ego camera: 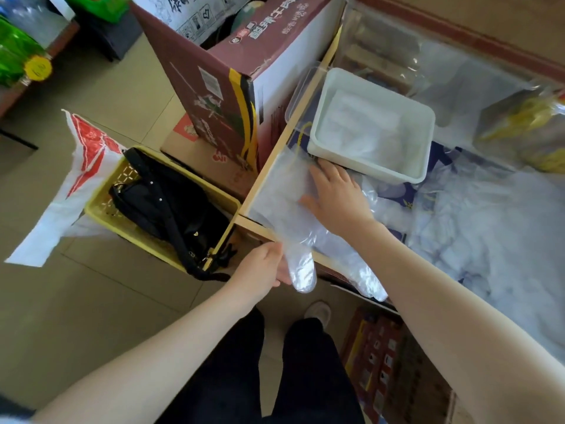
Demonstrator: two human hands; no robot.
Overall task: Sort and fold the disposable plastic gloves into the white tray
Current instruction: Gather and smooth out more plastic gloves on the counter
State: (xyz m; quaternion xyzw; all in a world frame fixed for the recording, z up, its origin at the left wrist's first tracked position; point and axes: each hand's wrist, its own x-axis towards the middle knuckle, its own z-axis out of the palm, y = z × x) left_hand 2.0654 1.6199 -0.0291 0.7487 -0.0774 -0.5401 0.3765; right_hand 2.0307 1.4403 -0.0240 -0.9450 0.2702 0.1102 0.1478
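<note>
Down on the floor a yellow basket (101,206) holds a black bag (171,206). The left hand (264,267) pinches the finger end of a clear plastic glove (284,209) that hangs over the counter edge (253,224), while the right hand (334,197) lies flat with straight fingers pressing that glove to the counter. Just beyond the right hand sits the white tray (425,139) with folded gloves inside, and loose gloves (489,234) are heaped further right.

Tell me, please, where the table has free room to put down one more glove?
Little bare room. The corner by the white tray is under the flattened glove and the right hand. The loose glove pile crowds the right. Inside the tray, beside the folded gloves, stays free.
</note>
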